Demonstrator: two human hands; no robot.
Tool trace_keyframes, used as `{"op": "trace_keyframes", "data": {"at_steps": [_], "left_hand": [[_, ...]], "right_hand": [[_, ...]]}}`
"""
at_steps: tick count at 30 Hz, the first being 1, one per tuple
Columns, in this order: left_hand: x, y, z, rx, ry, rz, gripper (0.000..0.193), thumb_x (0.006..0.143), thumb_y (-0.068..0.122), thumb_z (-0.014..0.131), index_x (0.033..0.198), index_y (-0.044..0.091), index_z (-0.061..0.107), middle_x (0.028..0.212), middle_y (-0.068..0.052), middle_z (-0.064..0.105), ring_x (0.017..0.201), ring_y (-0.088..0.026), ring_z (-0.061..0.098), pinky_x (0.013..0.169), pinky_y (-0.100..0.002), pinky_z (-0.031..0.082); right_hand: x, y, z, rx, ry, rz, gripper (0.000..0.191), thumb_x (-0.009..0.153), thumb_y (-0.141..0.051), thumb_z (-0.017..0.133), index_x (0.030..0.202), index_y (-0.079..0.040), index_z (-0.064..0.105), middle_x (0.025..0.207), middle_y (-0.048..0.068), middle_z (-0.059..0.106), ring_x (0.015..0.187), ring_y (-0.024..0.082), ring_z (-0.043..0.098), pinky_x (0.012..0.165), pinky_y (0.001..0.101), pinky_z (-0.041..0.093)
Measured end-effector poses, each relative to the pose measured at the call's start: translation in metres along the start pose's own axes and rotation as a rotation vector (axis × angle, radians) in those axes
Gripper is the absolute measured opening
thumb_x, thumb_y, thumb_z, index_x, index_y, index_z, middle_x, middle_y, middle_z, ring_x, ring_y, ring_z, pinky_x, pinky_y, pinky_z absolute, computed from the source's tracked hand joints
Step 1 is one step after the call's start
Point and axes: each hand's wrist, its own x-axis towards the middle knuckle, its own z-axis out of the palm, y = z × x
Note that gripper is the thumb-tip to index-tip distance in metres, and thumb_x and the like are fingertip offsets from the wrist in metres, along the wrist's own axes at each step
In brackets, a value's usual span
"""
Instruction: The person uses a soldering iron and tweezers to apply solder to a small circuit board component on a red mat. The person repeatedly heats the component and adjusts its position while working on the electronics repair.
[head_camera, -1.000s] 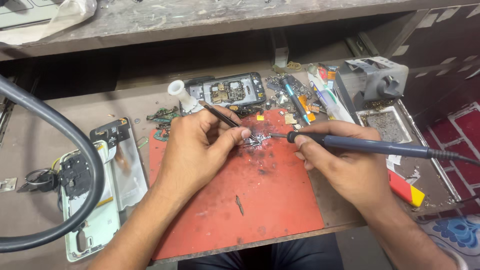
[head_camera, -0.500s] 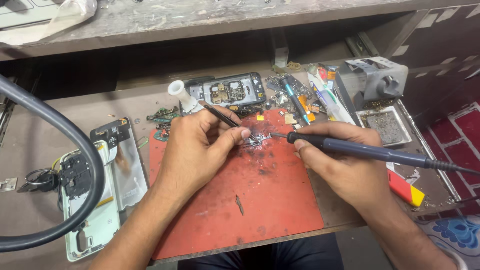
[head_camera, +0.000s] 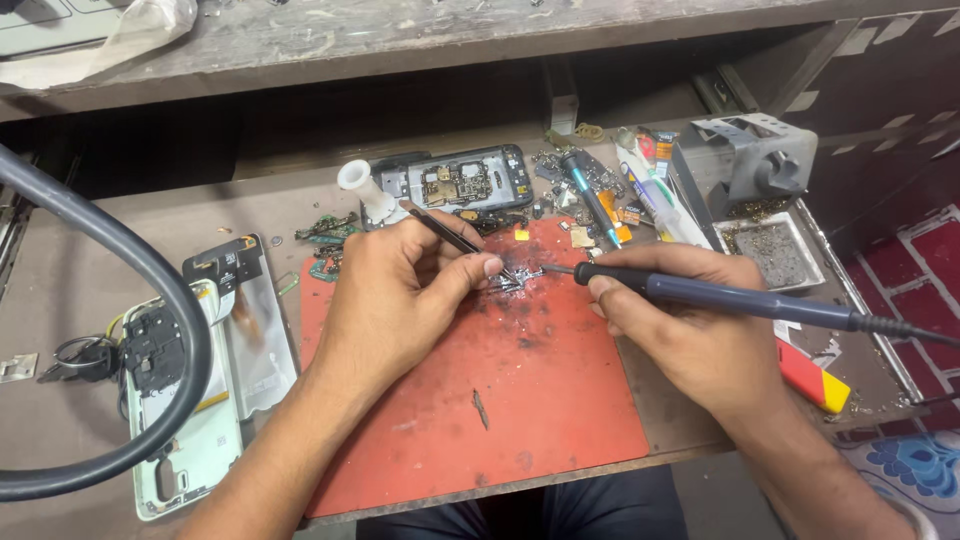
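Observation:
My left hand (head_camera: 395, 300) pinches black tweezers (head_camera: 445, 232) whose tips press on a small metal part (head_camera: 518, 277) on the red work mat (head_camera: 480, 400). My right hand (head_camera: 690, 330) grips a dark blue soldering iron (head_camera: 740, 298). Its thin tip points left and meets the small part beside the tweezer tips. Scorch marks and dark residue spot the mat around the part. The iron's cable runs off to the right edge.
An opened phone frame with circuit board (head_camera: 460, 182) lies behind the mat. A white phone back shell (head_camera: 200, 400) lies at left under a thick black hose (head_camera: 130, 300). A soldering stand with metal tray (head_camera: 750, 190), small tubes and loose parts crowd the back right.
Both hands hold nearly the same pose. The soldering iron tip has stayed on the small part, with only a slight shift of the right hand.

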Motion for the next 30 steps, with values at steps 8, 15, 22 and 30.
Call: {"op": "trace_keyframes", "data": {"at_steps": [8,15,22,30], "left_hand": [[0.0002,0.0004,-0.0012,0.025,-0.006,-0.032,0.011,0.086,0.012,0.079,0.090,0.003,0.075,0.068,-0.003,0.077,0.060,-0.005,0.070,0.052,-0.023,0.053],[0.0006,-0.0015,0.0001,-0.041,-0.013,-0.015,0.011,0.087,0.011,0.078,0.091,0.001,0.074,0.070,-0.003,0.077,0.062,-0.005,0.070,0.054,-0.023,0.055],[0.0007,-0.0004,-0.0006,-0.006,-0.009,-0.034,0.011,0.087,0.011,0.078,0.090,0.002,0.074,0.068,-0.004,0.077,0.061,-0.006,0.071,0.054,-0.023,0.055],[0.0011,-0.0003,-0.0009,-0.005,-0.010,-0.015,0.011,0.087,0.012,0.078,0.090,0.002,0.074,0.070,-0.003,0.077,0.063,-0.005,0.072,0.055,-0.022,0.056]], "right_hand": [[-0.0017,0.0014,-0.0004,-0.054,0.004,-0.048,0.018,0.086,-0.005,0.076,0.103,0.001,0.079,0.076,0.006,0.078,0.064,0.008,0.071,0.057,0.0205,0.056],[0.0005,0.0048,0.0008,0.028,0.017,-0.033,0.015,0.087,-0.004,0.074,0.101,0.002,0.076,0.082,0.007,0.079,0.071,0.009,0.077,0.059,0.0211,0.061],[0.0007,0.0048,-0.0003,0.025,0.008,-0.026,0.015,0.088,-0.004,0.074,0.101,0.002,0.076,0.080,0.009,0.079,0.068,0.011,0.076,0.057,0.0216,0.060],[-0.0005,0.0024,0.0016,0.048,0.017,-0.054,0.018,0.087,-0.006,0.074,0.103,0.001,0.076,0.081,0.006,0.079,0.070,0.007,0.075,0.059,0.0199,0.061]]}}
